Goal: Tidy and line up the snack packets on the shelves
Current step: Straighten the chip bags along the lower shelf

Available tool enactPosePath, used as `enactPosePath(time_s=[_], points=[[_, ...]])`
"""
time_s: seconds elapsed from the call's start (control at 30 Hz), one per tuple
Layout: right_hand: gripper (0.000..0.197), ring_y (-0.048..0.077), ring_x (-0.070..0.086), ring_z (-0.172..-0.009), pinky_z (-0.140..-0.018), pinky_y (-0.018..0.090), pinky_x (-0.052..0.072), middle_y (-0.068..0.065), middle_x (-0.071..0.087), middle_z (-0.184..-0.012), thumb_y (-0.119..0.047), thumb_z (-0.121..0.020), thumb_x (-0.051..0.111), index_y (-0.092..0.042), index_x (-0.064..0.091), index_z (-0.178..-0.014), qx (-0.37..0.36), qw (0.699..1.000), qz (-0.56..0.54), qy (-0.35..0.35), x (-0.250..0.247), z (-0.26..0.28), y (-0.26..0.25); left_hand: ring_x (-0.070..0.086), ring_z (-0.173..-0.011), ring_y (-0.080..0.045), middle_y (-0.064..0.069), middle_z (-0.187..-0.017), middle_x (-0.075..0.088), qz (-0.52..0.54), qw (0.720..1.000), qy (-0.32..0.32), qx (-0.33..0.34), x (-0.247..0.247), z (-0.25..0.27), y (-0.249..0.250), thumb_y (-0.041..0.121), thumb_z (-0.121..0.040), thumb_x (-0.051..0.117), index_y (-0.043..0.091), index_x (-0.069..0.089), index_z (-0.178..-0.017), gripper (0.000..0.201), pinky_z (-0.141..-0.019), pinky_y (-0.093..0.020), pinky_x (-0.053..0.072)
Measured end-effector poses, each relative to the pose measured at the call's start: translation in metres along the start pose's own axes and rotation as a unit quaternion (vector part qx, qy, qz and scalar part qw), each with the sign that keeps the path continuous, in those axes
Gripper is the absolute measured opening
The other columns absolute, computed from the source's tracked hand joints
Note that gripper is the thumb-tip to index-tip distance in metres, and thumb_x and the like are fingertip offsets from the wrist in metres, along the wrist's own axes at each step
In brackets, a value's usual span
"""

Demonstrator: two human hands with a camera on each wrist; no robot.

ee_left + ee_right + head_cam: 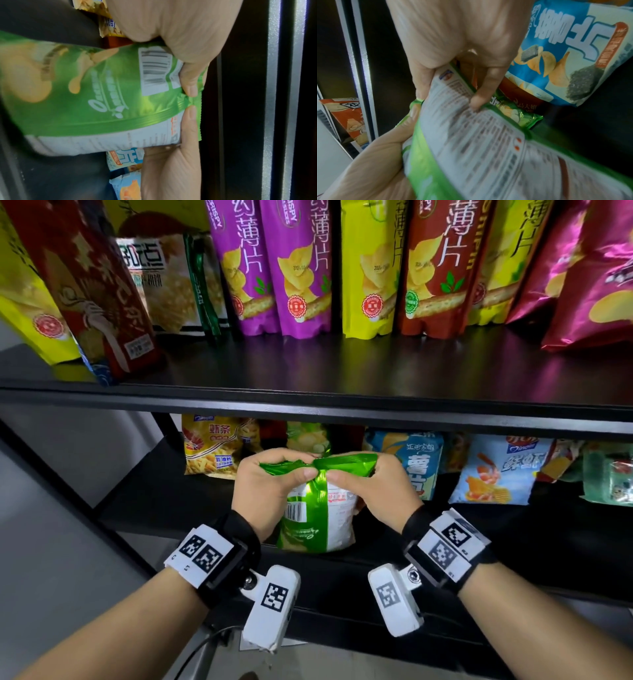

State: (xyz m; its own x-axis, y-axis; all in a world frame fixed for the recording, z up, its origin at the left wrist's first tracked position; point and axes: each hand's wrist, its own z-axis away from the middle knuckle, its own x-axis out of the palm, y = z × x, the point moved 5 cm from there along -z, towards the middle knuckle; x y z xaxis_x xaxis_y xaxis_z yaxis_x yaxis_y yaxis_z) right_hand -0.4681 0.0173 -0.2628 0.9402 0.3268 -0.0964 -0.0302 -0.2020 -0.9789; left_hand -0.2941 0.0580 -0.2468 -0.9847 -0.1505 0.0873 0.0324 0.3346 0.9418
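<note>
A green and white chip packet (315, 522) stands upright at the front of the lower shelf (445, 563), its back with the barcode toward me. My left hand (301, 470) pinches the left half of its crumpled top seal, and my right hand (339, 474) pinches the right half, thumbs almost meeting. In the left wrist view the green packet (102, 94) is gripped by the left hand (190, 86) above and the right hand (189, 119) below. The right wrist view has the packet (488, 155) filling the lower half, blurred. Whether its base touches the shelf is unclear.
Behind the packet lean a yellow shrimp-stick bag (212, 446), a blue chip bag (418, 463) and a blue prawn bag (496, 474). The upper shelf (308, 402) carries upright purple (274, 268), yellow (370, 268) and red (442, 268) packets, with tilted ones at both ends.
</note>
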Motion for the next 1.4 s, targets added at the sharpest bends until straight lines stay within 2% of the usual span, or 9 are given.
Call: enactPosePath(time_s=[0.17,0.43,0.63,0.73,0.83,0.97,1.13,1.3,1.4], points=[[0.047,0.018,0.055,-0.059,-0.057,0.033,0.041,0.024,0.065,-0.068,-0.031,-0.095,0.061,0.007,0.062,-0.068,-0.031,0.994,0.091,0.055,-0.006,-0.006,-0.001,0.073,-0.072,-0.018,-0.009,-0.080,0.077,0.023,0.998,0.037,-0.040,0.002,-0.003,-0.009,0.014,-0.068,0.080,0.017,0.080,-0.075,0.008,-0.066,-0.027,0.057],[0.056,0.019,0.048,-0.055,-0.057,0.039,0.042,0.016,0.056,-0.054,-0.035,-0.093,0.063,0.000,0.052,-0.052,-0.001,0.978,0.107,0.178,-0.020,-0.017,0.005,0.073,-0.092,-0.022,-0.010,-0.105,0.076,0.089,0.978,-0.107,-0.157,0.013,0.016,-0.037,0.003,-0.061,0.081,0.004,0.060,-0.118,0.060,-0.075,-0.031,0.058],[0.060,0.028,0.064,-0.072,-0.067,0.040,0.051,0.019,0.069,-0.080,-0.055,-0.097,0.044,-0.001,0.064,-0.080,0.143,0.974,-0.023,0.174,-0.013,-0.015,0.023,0.075,-0.076,-0.020,-0.011,-0.094,0.078,0.053,0.981,-0.053,-0.178,0.005,0.023,-0.031,0.001,-0.066,0.084,0.003,0.068,-0.105,0.042,-0.061,-0.026,0.057],[0.069,0.027,0.069,-0.086,-0.058,0.032,0.055,0.016,0.073,-0.102,-0.068,-0.094,0.031,-0.011,0.069,-0.104,0.246,0.956,-0.136,0.085,0.000,-0.006,0.030,0.076,-0.073,-0.016,-0.004,-0.090,0.079,0.021,0.991,0.003,-0.132,-0.006,0.019,-0.019,0.006,-0.071,0.083,0.011,0.068,-0.101,0.034,-0.056,-0.024,0.056],[0.075,0.033,0.054,-0.124,-0.081,0.038,0.056,0.019,0.054,-0.138,-0.065,-0.095,0.032,-0.006,0.048,-0.139,0.304,0.951,-0.056,0.009,0.007,0.004,0.042,0.076,-0.089,-0.023,-0.002,-0.100,0.078,-0.057,0.996,0.034,-0.057,-0.016,0.012,-0.007,0.014,-0.062,0.093,0.021,0.066,-0.106,0.052,-0.063,-0.035,0.060],[0.056,0.037,0.062,-0.096,-0.098,0.050,0.048,0.030,0.059,-0.114,-0.042,-0.100,0.041,0.007,0.056,-0.123,0.372,0.908,-0.169,-0.094,0.030,0.019,0.045,0.059,-0.126,-0.015,0.002,-0.125,0.067,-0.224,0.964,-0.071,0.125,0.000,0.020,0.007,0.012,-0.068,0.088,0.024,0.060,-0.116,0.057,-0.107,-0.040,0.047],[0.066,0.036,0.064,-0.104,-0.097,0.056,0.048,0.015,0.070,-0.105,-0.052,-0.046,0.091,-0.011,0.077,-0.095,0.296,0.880,-0.345,-0.135,0.032,0.017,0.040,0.029,-0.149,-0.012,0.004,-0.149,0.046,-0.281,0.931,-0.165,0.162,0.009,0.045,-0.003,-0.016,-0.078,0.057,0.026,0.056,-0.126,0.064,-0.114,-0.016,0.032],[0.050,0.029,0.066,-0.102,-0.099,0.044,0.046,0.015,0.069,-0.109,-0.043,-0.081,0.071,-0.009,0.068,-0.118,0.270,0.858,-0.423,-0.109,0.026,0.012,0.041,0.047,-0.137,-0.004,0.009,-0.141,0.056,-0.197,0.961,-0.193,-0.003,-0.002,0.050,-0.009,-0.021,-0.065,0.034,0.018,0.055,-0.130,0.079,-0.116,-0.038,0.040],[0.065,0.029,0.068,-0.105,-0.088,0.041,0.054,0.014,0.069,-0.118,-0.026,-0.079,0.076,-0.014,0.050,-0.138,0.198,0.927,-0.318,-0.021,0.020,0.004,0.041,0.062,-0.121,-0.007,0.002,-0.132,0.062,-0.096,0.981,-0.145,-0.088,-0.001,0.045,-0.008,0.001,-0.076,0.047,0.031,0.036,-0.142,0.073,-0.101,-0.029,0.051]])
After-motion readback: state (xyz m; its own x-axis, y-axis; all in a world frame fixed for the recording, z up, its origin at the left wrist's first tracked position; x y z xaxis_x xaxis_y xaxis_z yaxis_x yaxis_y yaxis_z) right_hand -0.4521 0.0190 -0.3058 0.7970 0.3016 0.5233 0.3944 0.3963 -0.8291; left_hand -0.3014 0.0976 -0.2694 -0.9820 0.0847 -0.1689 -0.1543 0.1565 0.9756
